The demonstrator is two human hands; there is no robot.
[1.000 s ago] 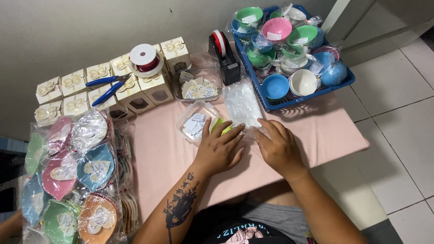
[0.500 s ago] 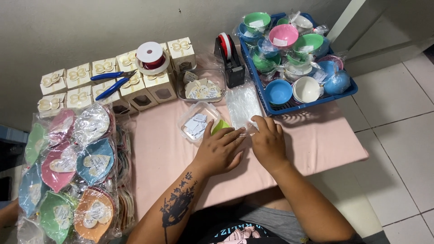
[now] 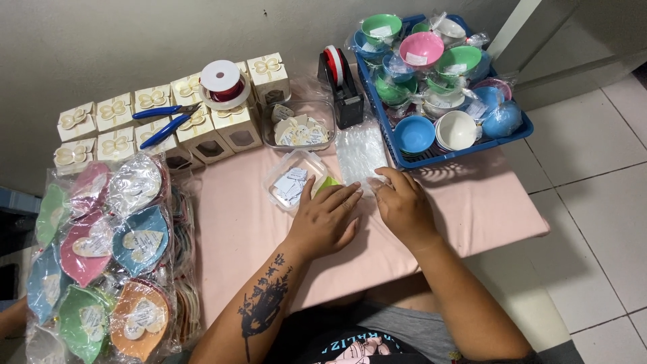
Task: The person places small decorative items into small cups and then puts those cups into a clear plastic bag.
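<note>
At the centre of the frame we have both hands down on the pink table cover [image 3: 472, 202], working a small green item [image 3: 328, 183] into clear plastic wrap [image 3: 362, 154]. Our left hand [image 3: 328, 219] lies flat over the green item with its fingers spread apart and pressing down, so only a corner of green shows above the fingertips. Our right hand [image 3: 404, 202] sits just beside it, its fingers curled together and pinching the near edge of the wrap. We judge this piece to be mid-wrapping: covered, but not yet closed or set aside. Finished pieces appear to be the heart-shaped dishes in clear bags [image 3: 101, 249] piled at the lower left of the frame, in pink, blue, green and orange, each with a paper tag inside. What looks left to do sits in the blue tray [image 3: 512, 131] at the upper right, which is full of small coloured bowls, some bagged and some bare. Just above our left hand stands an open clear box of paper tags [image 3: 291, 182], and beyond it a clear dish of more tags [image 3: 300, 128]. The tape dispenser [image 3: 340, 84] waits at the upper middle, and cream gift boxes [image 3: 182, 114] line the upper left, with blue-handled pliers [image 3: 165, 121] and a spool of red ribbon [image 3: 221, 82] resting on them.
</note>
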